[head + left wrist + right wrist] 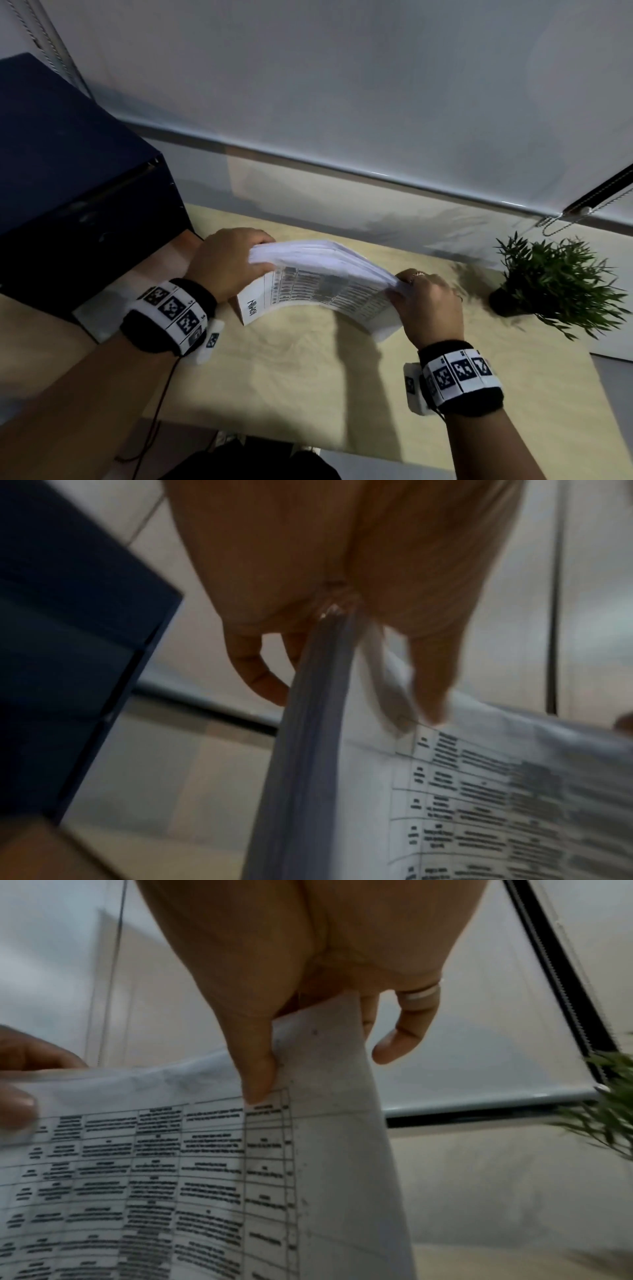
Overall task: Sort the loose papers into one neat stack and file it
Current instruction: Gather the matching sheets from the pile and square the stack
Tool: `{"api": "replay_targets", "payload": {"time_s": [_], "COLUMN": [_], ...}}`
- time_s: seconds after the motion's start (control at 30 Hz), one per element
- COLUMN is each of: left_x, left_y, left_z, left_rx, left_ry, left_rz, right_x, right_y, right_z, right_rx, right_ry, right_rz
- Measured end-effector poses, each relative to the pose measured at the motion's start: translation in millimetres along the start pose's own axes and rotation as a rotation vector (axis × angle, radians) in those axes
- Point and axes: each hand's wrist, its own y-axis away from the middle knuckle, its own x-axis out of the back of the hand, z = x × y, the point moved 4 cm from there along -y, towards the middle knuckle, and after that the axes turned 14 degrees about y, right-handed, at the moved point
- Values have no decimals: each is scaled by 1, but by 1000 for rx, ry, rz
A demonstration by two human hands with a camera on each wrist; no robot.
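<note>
A thick stack of white papers [322, 284] with printed tables stands on its long edge on the pale wooden desk [308, 377], bowed upward between my hands. My left hand [233, 263] grips its left end, thumb on the printed face. My right hand [424, 301] grips its right end. In the left wrist view the papers [445, 791] sit between my left thumb and fingers [260, 674]. In the right wrist view my thumb presses the printed sheet [205, 1177], and a ringed finger [411, 1015] curls behind it.
A dark blue file box [75, 178] stands at the left, close to my left hand. A small potted plant [555, 284] sits at the right. A white roller blind [342, 102] hangs behind the desk, its bead cord [555, 219] at the right.
</note>
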Motion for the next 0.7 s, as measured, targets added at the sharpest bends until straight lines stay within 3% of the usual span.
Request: {"api": "replay_targets", "payload": {"time_s": [0.13,0.37,0.7], "left_x": [11,-20,-28], "left_y": [-1,3,-11], "left_z": [18,8,17], "left_rx": [-91,-74,-101], "left_ry": [-201,-525,-596], "left_rz": [-3,-179,-198], "right_x": [15,6,3], "right_y": [-6,8,6], "right_z": [4,-10,-23], "right_rx": [-27,46,114], "right_ry": [13,75,323], "right_rz": [-90,-234,-141]}}
